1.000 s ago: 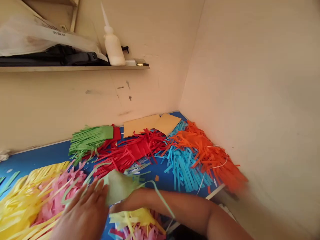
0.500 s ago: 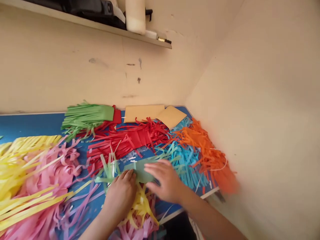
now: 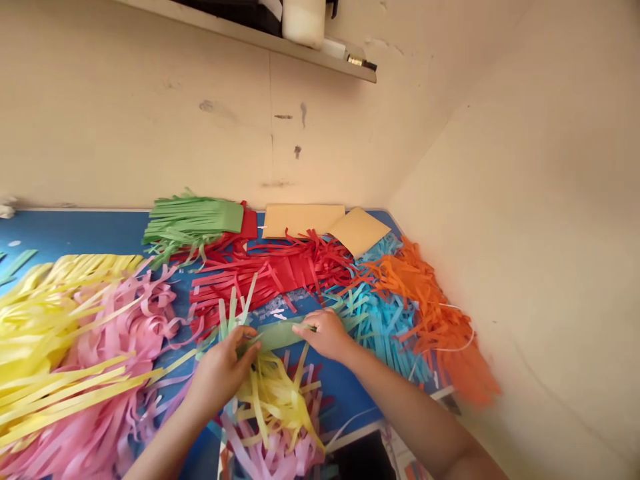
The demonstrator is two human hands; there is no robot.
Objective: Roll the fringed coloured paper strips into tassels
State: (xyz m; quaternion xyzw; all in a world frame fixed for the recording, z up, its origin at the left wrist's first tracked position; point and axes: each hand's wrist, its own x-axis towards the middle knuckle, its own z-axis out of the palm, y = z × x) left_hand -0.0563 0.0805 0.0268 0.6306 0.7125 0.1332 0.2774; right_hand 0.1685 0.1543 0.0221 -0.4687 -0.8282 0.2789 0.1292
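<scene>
A pale green fringed paper piece [image 3: 281, 335] stretches between my hands over the blue table. Its strips fan out at both ends. My left hand [image 3: 229, 363] pinches its left part between thumb and fingers. With thumb and fingers closed, my right hand [image 3: 325, 335] grips the right part. Just below hangs a bundle of yellow strips [image 3: 280, 393] with pink strips [image 3: 287, 457] under it. Red fringed paper [image 3: 280, 272] lies behind the hands, and blue fringe [image 3: 383, 327] is to the right of my right hand.
Orange fringe [image 3: 425, 293] hangs over the table's right edge. Green fringe [image 3: 205, 217] and yellow-tan sheets [image 3: 305, 220] lie along the wall. Yellow [image 3: 35, 327] and pink fringe [image 3: 130, 320] cover the left side of the blue table [image 3: 100, 227]. A shelf [image 3: 240, 35] is above.
The view has shifted, so the table things appear further right. My left hand has turned from lying over the green paper to pinching it, and my right hand has closed on its right part.
</scene>
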